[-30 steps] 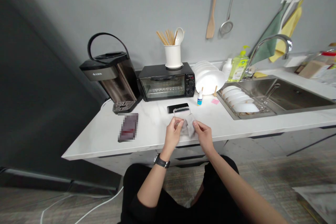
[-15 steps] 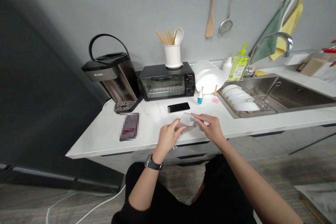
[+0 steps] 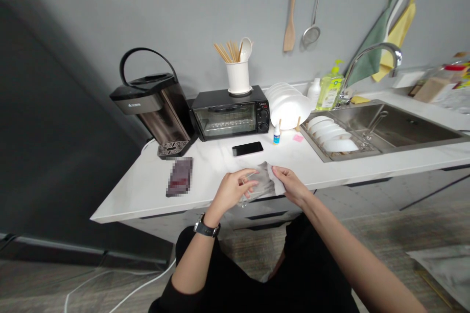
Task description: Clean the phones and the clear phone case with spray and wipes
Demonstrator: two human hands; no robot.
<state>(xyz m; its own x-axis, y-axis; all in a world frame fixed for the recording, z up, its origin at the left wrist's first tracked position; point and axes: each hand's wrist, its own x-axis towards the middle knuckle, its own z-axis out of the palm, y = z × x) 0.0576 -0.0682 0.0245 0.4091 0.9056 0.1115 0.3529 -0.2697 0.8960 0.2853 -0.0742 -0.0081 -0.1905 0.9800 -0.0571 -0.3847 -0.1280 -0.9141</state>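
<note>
Over the front edge of the counter, a crinkled clear plastic bag (image 3: 265, 183) hangs between my two hands. My left hand (image 3: 232, 189) has its thumb and fingers around the bag's left edge. My right hand (image 3: 290, 185) pinches a thin whitish sheet (image 3: 276, 182) at the bag's right side; whether this is a cloth, paper or part of the bag I cannot tell. Just beyond them a black-screened phone (image 3: 247, 148) lies flat. Farther right stand a small white-and-blue bottle (image 3: 276, 135) and, flat beside it, a pink piece (image 3: 298, 138).
A blurred dark packet (image 3: 179, 177) lies at left, before a black water dispenser (image 3: 152, 112). Behind the phone stands a toaster oven (image 3: 231, 118) bearing a white utensil holder (image 3: 238, 77). White plates (image 3: 292, 112) and a sink (image 3: 407, 124) with bowls (image 3: 330, 136) are at right.
My hands have drawn slightly apart, and the clear bag is spread more openly between them. The whitish sheet in my right hand shows more. The view has shifted a little.
</note>
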